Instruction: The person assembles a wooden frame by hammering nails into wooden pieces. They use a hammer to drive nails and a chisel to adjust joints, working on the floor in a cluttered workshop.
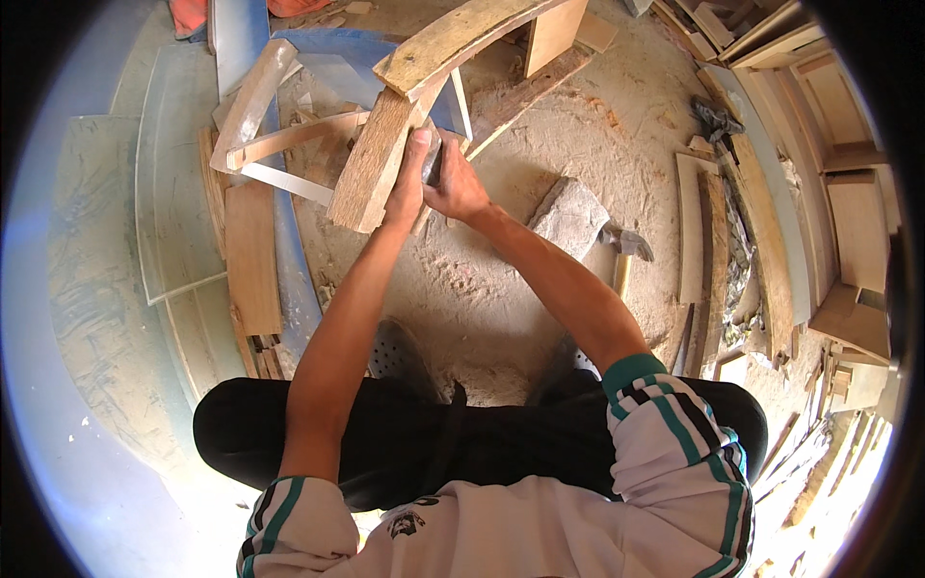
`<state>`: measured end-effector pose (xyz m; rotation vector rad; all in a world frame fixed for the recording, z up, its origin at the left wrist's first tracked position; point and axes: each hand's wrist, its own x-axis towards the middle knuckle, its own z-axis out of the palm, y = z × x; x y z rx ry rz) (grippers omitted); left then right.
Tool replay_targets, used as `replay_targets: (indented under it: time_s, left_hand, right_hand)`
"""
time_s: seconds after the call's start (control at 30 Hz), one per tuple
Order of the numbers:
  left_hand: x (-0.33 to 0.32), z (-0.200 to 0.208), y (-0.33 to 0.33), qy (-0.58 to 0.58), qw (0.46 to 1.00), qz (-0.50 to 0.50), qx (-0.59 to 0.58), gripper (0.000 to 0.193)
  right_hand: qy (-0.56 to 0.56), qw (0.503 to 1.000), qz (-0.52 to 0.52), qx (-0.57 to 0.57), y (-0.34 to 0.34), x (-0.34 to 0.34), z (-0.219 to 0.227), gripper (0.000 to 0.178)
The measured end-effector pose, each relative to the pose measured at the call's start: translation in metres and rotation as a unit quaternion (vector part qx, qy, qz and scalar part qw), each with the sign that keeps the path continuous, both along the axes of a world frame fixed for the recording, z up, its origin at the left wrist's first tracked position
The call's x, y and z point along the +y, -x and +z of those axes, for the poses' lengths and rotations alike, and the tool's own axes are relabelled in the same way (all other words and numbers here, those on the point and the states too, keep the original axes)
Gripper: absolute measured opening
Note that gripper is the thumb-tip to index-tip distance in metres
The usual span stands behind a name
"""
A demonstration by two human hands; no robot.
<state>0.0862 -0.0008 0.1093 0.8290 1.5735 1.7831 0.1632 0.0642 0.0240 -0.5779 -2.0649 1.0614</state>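
Hiding most of a small dark grey object (433, 164), the left hand (406, 183) and right hand (457, 185) meet around it, just right of a thick wooden post (369, 173); only a strip shows between them, its kind not readable. Left fingers mostly out of sight behind the thumb and palm; whether they press on the post, cannot tell. Post's far end meets the underside of a curved wooden beam (472, 40), which runs off the far edge of view. Shoes (393, 352) partly covered by the knees and in shadow. Hammer (626, 241) lies right, near a rough grey block (570, 218); part of its handle is lost behind the right forearm. Grip: both hands bent snugly about the grey object, little gap showing, left thumb pointing far, right fingers curled over its right side.
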Motion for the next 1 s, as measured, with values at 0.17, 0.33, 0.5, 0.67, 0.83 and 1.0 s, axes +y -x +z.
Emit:
replay_targets:
  time_s: [0.17,0.33,0.5,0.67,0.83,1.0]
  left_hand:
    - [0.003,0.008,-0.007,0.028,0.999,0.02,0.028,0.058]
    - [0.01,-0.028,0.013,-0.032,0.997,0.013,0.072,0.051]
    - [0.007,-0.009,0.032,-0.055,0.963,0.018,0.265,0.064]
    - [0.006,0.019,0.032,-0.073,0.954,-0.049,0.288,0.084]
    - [0.003,0.013,0.036,-0.034,0.96,-0.084,0.265,0.082]
    - [0.003,0.003,0.039,0.0,0.96,-0.078,0.268,0.078]
  right_hand:
    - [0.0,0.999,0.027,-0.019,-0.004,0.011,-0.006,0.093]
    - [-0.055,0.997,0.05,-0.007,0.001,0.017,-0.006,0.093]
    - [0.002,0.995,0.072,-0.07,-0.005,0.021,0.005,0.102]
    - [-0.02,0.985,0.035,-0.169,-0.029,0.02,-0.012,0.105]
    - [-0.058,0.967,0.029,-0.247,-0.036,0.02,-0.032,0.097]
    - [0.001,0.952,0.092,-0.292,-0.034,0.031,-0.037,0.096]
